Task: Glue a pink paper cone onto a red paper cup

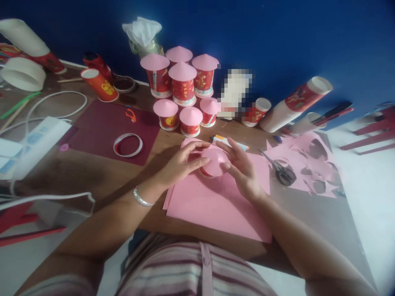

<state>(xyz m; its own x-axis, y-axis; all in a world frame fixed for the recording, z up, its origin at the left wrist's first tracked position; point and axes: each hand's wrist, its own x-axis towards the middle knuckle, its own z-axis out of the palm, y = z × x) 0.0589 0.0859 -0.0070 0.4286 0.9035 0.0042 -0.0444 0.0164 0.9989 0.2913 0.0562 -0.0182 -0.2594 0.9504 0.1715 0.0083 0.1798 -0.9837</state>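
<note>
A pink paper cone sits between my hands, on a short piece of red paper cup that shows just below its rim. My left hand curves round the cone's left side, with thumb and fingers on its edge. From the right, my right hand grips the opposite edge, its thumb at the near side. Beneath them lies a stack of pink paper sheets. Most of the cup piece is hidden by the cone.
Several red cups with pink cone roofs stand behind my hands. Scissors lie beside cut pink scraps at right. A cup ring rests on a maroon sheet. Stacked cups lean against the blue wall.
</note>
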